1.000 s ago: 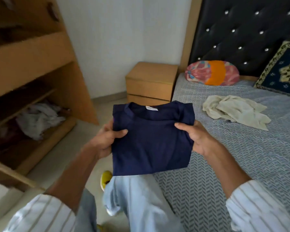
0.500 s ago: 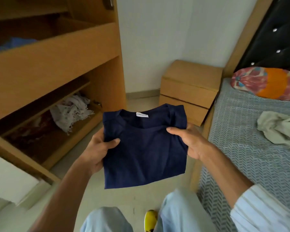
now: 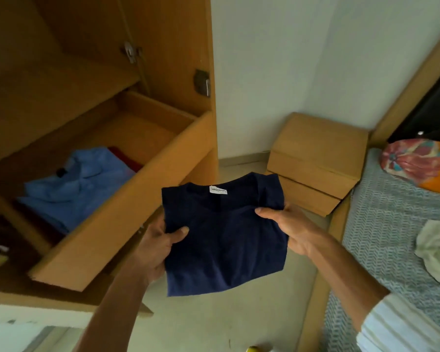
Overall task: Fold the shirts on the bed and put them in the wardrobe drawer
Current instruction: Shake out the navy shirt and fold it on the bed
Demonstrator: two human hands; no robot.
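Holding the folded navy shirt (image 3: 224, 232) flat in mid-air, both hands had it by opposite side edges, just in front of the open wardrobe drawer (image 3: 127, 204) and above the floor. Left hand (image 3: 160, 240) gripped the left edge, thumb on top, fingers hidden under the cloth; right hand (image 3: 287, 224) gripped the right edge the same way. Collar and white label pointed away from the person. Shirt looked light and soft, limp, sagging a bit at the near edge, so it likely needs support from both sides or underneath or the fold slips open. Drawer already held a folded light blue shirt (image 3: 74, 189) with something dark red beneath. On the bed (image 3: 381, 224) at right an unfolded cream shirt (image 3: 434, 250) lay crumpled, not yet done. Wooden nightstand (image 3: 315, 158) stood between wardrobe and bed.
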